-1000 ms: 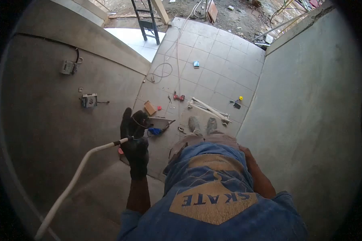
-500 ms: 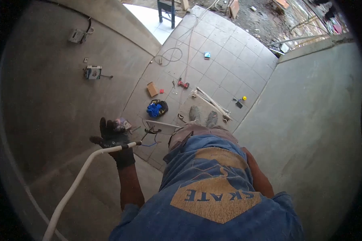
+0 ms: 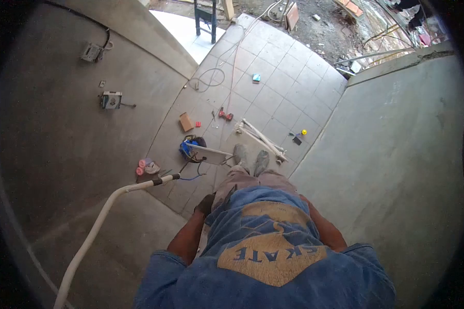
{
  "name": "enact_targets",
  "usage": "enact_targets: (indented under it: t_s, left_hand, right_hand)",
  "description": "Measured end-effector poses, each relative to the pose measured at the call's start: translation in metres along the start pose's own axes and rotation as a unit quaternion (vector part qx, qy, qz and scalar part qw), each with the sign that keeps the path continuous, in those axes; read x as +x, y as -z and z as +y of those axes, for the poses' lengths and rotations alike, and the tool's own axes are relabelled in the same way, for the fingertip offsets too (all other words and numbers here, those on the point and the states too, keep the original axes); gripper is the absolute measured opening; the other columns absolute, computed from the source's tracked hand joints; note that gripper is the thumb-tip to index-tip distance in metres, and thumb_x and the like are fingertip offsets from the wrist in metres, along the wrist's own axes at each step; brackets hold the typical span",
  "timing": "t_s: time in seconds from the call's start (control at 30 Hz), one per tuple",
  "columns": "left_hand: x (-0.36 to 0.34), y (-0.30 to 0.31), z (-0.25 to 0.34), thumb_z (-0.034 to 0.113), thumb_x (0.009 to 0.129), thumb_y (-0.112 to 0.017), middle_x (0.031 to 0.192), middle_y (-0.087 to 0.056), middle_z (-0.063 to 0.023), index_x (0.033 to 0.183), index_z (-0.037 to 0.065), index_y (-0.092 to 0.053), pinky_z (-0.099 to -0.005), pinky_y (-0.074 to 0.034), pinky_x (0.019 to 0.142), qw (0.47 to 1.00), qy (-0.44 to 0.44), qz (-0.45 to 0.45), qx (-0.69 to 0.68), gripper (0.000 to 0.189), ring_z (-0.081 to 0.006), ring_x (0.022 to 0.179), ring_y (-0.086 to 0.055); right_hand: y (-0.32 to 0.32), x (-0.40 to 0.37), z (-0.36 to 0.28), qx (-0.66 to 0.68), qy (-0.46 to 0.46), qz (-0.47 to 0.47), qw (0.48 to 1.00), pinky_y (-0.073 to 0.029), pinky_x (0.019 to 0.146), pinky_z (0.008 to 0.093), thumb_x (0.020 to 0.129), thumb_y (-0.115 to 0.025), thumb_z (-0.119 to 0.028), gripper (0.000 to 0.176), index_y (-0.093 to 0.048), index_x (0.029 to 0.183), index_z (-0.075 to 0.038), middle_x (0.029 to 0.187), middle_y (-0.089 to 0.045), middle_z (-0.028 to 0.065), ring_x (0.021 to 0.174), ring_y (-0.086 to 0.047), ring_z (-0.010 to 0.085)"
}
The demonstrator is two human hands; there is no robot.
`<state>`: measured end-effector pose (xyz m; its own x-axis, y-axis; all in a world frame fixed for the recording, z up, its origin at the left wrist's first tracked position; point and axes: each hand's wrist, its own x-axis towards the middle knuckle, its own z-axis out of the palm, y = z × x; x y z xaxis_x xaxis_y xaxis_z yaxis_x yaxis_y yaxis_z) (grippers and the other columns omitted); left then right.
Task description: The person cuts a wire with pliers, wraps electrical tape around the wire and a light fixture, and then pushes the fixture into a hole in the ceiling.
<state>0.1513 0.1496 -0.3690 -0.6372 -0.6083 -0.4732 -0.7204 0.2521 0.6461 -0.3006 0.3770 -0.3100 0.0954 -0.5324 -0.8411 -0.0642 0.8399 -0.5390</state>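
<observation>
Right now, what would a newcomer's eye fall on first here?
The white conduit arcs up from the lower left, with a dark-taped tip at mid-frame. Next comes the blue SKATE shirt at bottom centre, with the gloved left hand at the thigh. Beyond the shoes, tools litter the tiled floor.

We read just one word, "SKATE", in blue capitals on the tan patch (image 3: 271,259) of the blue shirt (image 3: 191,280). It sits low in the middle of the frame, upside down to us. No other lettering is legible.
</observation>
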Motion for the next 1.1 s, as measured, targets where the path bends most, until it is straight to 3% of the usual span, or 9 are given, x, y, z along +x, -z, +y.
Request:
enact_targets:
  t_s: [0.43, 0.47, 0.6, 0.7, 0.8, 0.93, 1.03, 1.07, 1.1]
  left_hand:
    - [0.027, -0.010, 0.040, 0.022, 0.097, -0.060, 0.094, -0.069, -0.0251, 0.107, 0.000, -0.065, -0.0502, -0.053, 0.068, 0.995, -0.083, 0.041, 0.027, 0.024, -0.0435, 0.079, -0.068]
    - [0.024, -0.010, 0.040, 0.022, 0.097, -0.060, 0.094, -0.069, -0.0251, 0.107, 0.000, -0.065, -0.0503, -0.053, 0.068, 0.995, -0.086, 0.041, 0.027, 0.024, -0.0435, 0.079, -0.068]
    - [0.025, -0.002, 0.039, 0.022, 0.097, -0.060, 0.094, -0.069, -0.0252, 0.106, 0.000, -0.065, -0.0505, -0.053, 0.068, 0.993, -0.101, 0.051, 0.030, 0.024, -0.0438, 0.078, -0.068]
    - [0.030, 0.004, 0.043, 0.022, 0.098, -0.060, 0.093, -0.070, -0.0252, 0.106, -0.001, -0.065, -0.0506, -0.053, 0.068, 0.992, -0.111, 0.059, 0.031, 0.024, -0.0439, 0.078, -0.068]
    - [0.029, 0.010, 0.047, 0.022, 0.098, -0.061, 0.093, -0.070, -0.0252, 0.106, -0.001, -0.065, -0.0507, -0.053, 0.068, 0.990, -0.116, 0.067, 0.035, 0.024, -0.0441, 0.078, -0.068]
    - [0.016, 0.014, 0.038, 0.022, 0.098, -0.061, 0.093, -0.070, -0.0252, 0.105, -0.001, -0.065, -0.0509, -0.053, 0.067, 0.991, -0.107, 0.067, 0.043, 0.024, -0.0443, 0.077, -0.068]
    - [0.007, 0.023, 0.026, 0.022, 0.098, -0.061, 0.093, -0.070, -0.0252, 0.105, -0.001, -0.065, -0.0510, -0.053, 0.067, 0.993, -0.087, 0.070, 0.050, 0.025, -0.0445, 0.077, -0.068]
    - [0.000, 0.028, 0.020, 0.022, 0.098, -0.061, 0.093, -0.070, -0.0252, 0.105, -0.001, -0.065, -0.0511, -0.053, 0.067, 0.993, -0.077, 0.071, 0.052, 0.025, -0.0445, 0.077, -0.068]
    - [-0.005, 0.035, 0.014, 0.022, 0.098, -0.061, 0.093, -0.070, -0.0252, 0.105, -0.001, -0.065, -0.0511, -0.053, 0.067, 0.994, -0.067, 0.072, 0.055, 0.025, -0.0446, 0.077, -0.068]
  right_hand:
    - [-0.013, 0.011, -0.051, 0.264, 0.076, 0.147, 0.950, -0.059, 0.080, 0.0394, 0.087, -0.075, -0.022, 0.028, -0.075, 0.104, 0.000, 0.104, -0.076, 0.0210, 0.089, -0.074, 0.0287]
    - [-0.007, -0.002, -0.012, 0.264, 0.075, 0.151, 0.950, -0.059, 0.080, 0.0394, 0.087, -0.075, -0.022, 0.028, -0.075, 0.104, 0.000, 0.104, -0.076, 0.0210, 0.089, -0.074, 0.0287]
    - [0.012, 0.025, 0.077, 0.099, -0.005, 0.221, 0.970, -0.060, 0.077, 0.0411, 0.088, -0.073, -0.022, 0.028, -0.075, 0.104, 0.000, 0.099, -0.076, 0.0197, 0.085, -0.074, 0.0299]
    - [0.006, 0.095, 0.068, -0.028, -0.067, 0.269, 0.960, -0.060, 0.075, 0.0424, 0.089, -0.071, -0.023, 0.029, -0.074, 0.105, 0.000, 0.095, -0.076, 0.0188, 0.083, -0.075, 0.0308]
    - [0.001, 0.169, 0.054, -0.151, -0.129, 0.307, 0.931, -0.061, 0.073, 0.0437, 0.089, -0.070, -0.024, 0.029, -0.074, 0.105, 0.000, 0.091, -0.076, 0.0179, 0.080, -0.075, 0.0318]
    - [-0.010, 0.183, 0.144, -0.310, -0.213, 0.330, 0.866, -0.061, 0.069, 0.0454, 0.090, -0.068, -0.024, 0.029, -0.073, 0.105, 0.000, 0.086, -0.075, 0.0166, 0.077, -0.076, 0.0330]
    - [-0.012, 0.139, 0.074, -0.410, -0.145, 0.247, 0.866, -0.062, 0.071, 0.0492, 0.090, -0.069, -0.027, 0.029, -0.076, 0.093, 0.001, 0.090, -0.075, 0.0214, 0.082, -0.075, 0.0392]
    - [-0.019, 0.128, 0.050, -0.332, -0.148, 0.315, 0.877, -0.062, 0.075, 0.0495, 0.089, -0.068, -0.024, 0.026, -0.077, 0.083, -0.001, 0.091, -0.075, 0.0225, 0.084, -0.076, 0.0396]
    - [-0.022, 0.129, 0.038, -0.334, -0.146, 0.305, 0.880, -0.062, 0.075, 0.0495, 0.089, -0.068, -0.024, 0.026, -0.077, 0.083, -0.001, 0.091, -0.075, 0.0225, 0.084, -0.076, 0.0396]
